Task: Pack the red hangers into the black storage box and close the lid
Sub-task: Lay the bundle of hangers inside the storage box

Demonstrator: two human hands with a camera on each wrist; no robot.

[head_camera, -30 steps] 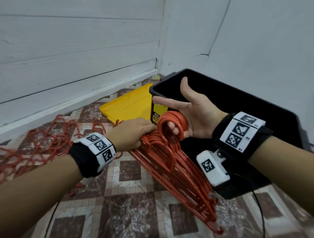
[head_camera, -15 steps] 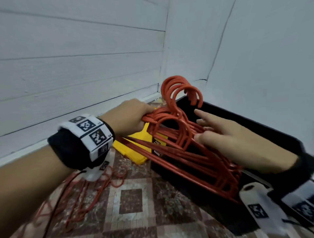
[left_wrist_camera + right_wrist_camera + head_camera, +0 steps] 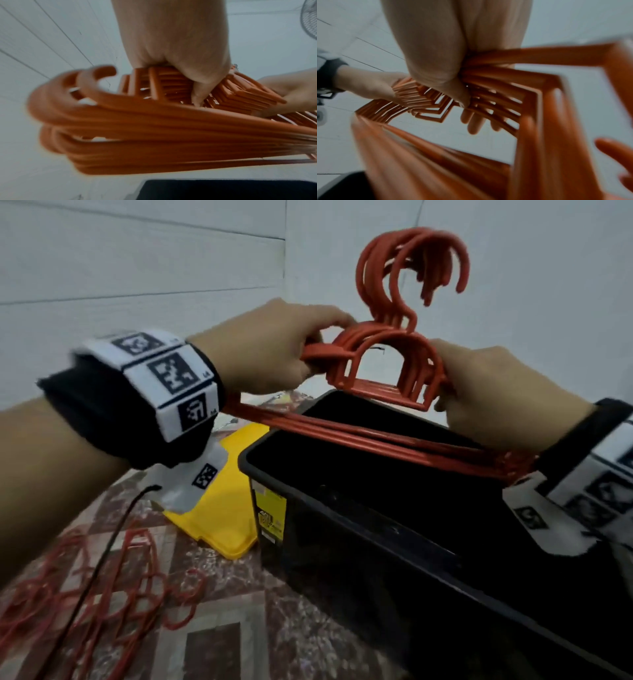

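Both hands, left hand (image 3: 274,347) and right hand (image 3: 493,402), grip one bundle of red hangers (image 3: 387,361) over the open black storage box (image 3: 342,529); we should lower it level, hooks tucked inside the rim.

box floor (image 3: 394,474): dark, unreadable | hangers (image 3: 436,162): blurred | label (image 3: 270,515): illegible

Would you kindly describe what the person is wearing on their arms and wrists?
Both forearms are bare, with no sleeves. Each wrist carries a black band faced with white blocks printed with square black-and-white markers. A white camera housing with its own marker hangs under the left wrist, trailing a thin black cable.
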